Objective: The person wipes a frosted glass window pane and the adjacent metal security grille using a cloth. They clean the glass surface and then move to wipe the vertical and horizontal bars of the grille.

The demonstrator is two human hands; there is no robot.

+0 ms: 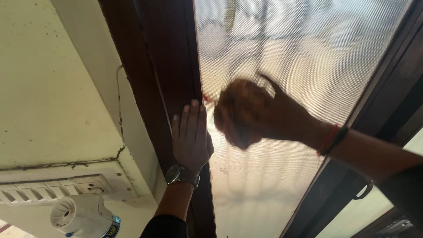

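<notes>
View: I look up along a tall window from a head camera, with the wall on the left and the pane rising away from me.

Left hand: my left hand [190, 136] lies flat against the dark brown window frame [169, 66], fingers straight and together, holding nothing. A wristwatch [180, 175] sits on that wrist.

Right hand: my right hand [269, 115] is blurred with motion. Its fingers are curled around a bunched yellow-brown cloth [235, 110], with one finger sticking out above. A thin red thread and a dark band circle the wrist.

Cloth: it is pressed to the frosted mesh-patterned pane [299, 53], close to the pane's left edge and just beside my left fingertips.

Pane: pale and backlit, with the dim outline of a curved grille behind it. A few small marks show lower down, under the cloth.

Wall: cream plaster [57, 88] with a crack line and specks, and a white switch panel [53, 187] low on the left.

Bottle: the white nozzle of a spray bottle [81, 216] shows at the bottom left, near the switch panel. I cannot tell what supports it.

Risk, as I judge it: the cloth could slip from the fast-moving hand. A hard push could flex the pane. Any spray drifting toward the switch panel would be a hazard, given how near the bottle is.
</notes>
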